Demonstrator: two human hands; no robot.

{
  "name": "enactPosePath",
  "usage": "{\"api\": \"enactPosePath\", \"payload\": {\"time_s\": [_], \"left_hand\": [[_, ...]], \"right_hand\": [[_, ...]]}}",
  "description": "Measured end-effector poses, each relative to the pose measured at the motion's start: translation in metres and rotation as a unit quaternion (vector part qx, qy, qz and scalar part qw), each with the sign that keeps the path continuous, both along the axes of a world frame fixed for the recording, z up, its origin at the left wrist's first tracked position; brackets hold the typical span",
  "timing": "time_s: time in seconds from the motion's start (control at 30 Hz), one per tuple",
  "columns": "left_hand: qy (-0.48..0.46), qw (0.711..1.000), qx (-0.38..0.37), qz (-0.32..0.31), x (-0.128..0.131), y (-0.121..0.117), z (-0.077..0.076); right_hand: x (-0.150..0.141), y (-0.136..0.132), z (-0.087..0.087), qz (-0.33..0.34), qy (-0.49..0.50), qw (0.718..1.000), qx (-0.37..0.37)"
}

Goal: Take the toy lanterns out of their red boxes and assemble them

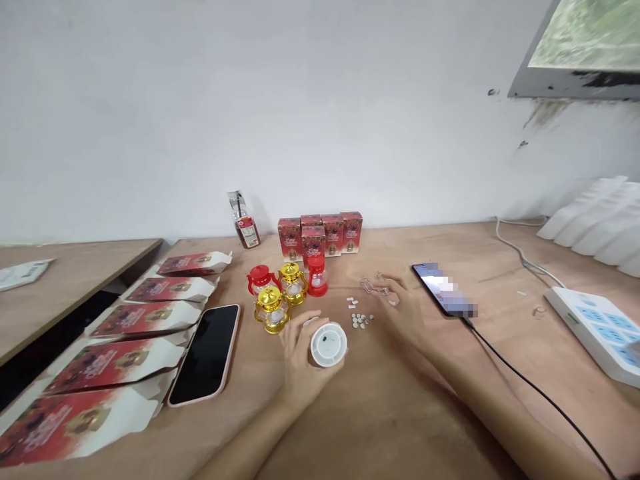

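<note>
My left hand (307, 363) is wrapped round a white round base (329, 345). Its flat underside faces up, with a small black mark near the middle. My right hand (403, 307) reaches over thin metal wire handles (369, 287) on the table, fingers apart; whether a fingertip touches one I cannot tell. Near my left hand stand gold mini lanterns (273, 309), a red mini lantern (260, 277) with side arms and a narrower red lantern piece (317, 277). Several button cells (358, 321) and small white tabs (352, 303) lie between my hands.
Printed red boxes (313, 243) stand at the back beside a labelled pouch (246, 227). Opened flat boxes (115, 363) line the left edge, next to a dark-screened phone (206, 353). On the right are a lit phone (440, 288) with a black cable and a white power strip (597, 333).
</note>
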State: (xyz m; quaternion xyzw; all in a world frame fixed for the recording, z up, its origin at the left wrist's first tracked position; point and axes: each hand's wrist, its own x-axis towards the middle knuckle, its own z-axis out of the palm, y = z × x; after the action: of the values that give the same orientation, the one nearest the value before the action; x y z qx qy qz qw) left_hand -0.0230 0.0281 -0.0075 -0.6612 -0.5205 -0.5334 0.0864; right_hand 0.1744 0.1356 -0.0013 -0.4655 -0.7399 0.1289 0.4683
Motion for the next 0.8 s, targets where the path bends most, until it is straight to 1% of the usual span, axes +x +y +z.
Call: {"api": "enactPosePath", "payload": {"time_s": [0.03,0.1,0.13,0.2,0.27,0.33,0.43,0.5,0.57,0.7,0.73,0.8], "left_hand": [[0.019,1.0,0.003,-0.007,0.0,0.001,0.0],[0.05,0.998,0.003,-0.023,0.0,0.002,0.001],[0.063,0.998,0.0,-0.03,0.001,0.002,0.002],[0.088,0.995,-0.002,-0.041,0.002,0.002,0.004],[0.11,0.993,0.002,-0.045,0.002,0.0,0.005],[0.135,0.99,0.003,-0.049,0.001,0.0,0.006],[0.174,0.983,-0.008,-0.058,-0.001,0.0,0.006],[0.187,0.981,-0.013,-0.052,-0.003,0.002,0.005],[0.191,0.981,-0.014,-0.031,-0.006,0.004,0.004],[0.178,0.984,0.0,0.013,-0.01,0.009,0.004],[0.173,0.985,0.003,0.017,-0.01,0.009,0.004],[0.163,0.986,0.003,0.015,-0.01,0.01,0.004]], "right_hand": [[-0.006,-0.014,0.002,0.026,0.027,0.999,0.019],[-0.017,-0.041,0.006,0.093,0.049,0.993,0.058],[-0.022,-0.053,0.006,0.116,0.057,0.988,0.083],[-0.029,-0.069,0.006,0.14,0.057,0.983,0.106],[-0.034,-0.076,0.003,0.154,0.054,0.98,0.116],[-0.036,-0.077,0.0,0.165,0.049,0.979,0.11],[-0.038,-0.076,-0.004,0.179,0.041,0.98,0.077],[-0.037,-0.075,-0.004,0.186,0.043,0.98,0.049],[-0.035,-0.071,-0.003,0.165,0.056,0.984,0.024],[-0.025,-0.049,-0.004,0.032,0.084,0.995,-0.04],[-0.023,-0.041,-0.006,0.015,0.078,0.995,-0.059],[-0.022,-0.023,-0.013,0.014,0.053,0.995,-0.078]]}}
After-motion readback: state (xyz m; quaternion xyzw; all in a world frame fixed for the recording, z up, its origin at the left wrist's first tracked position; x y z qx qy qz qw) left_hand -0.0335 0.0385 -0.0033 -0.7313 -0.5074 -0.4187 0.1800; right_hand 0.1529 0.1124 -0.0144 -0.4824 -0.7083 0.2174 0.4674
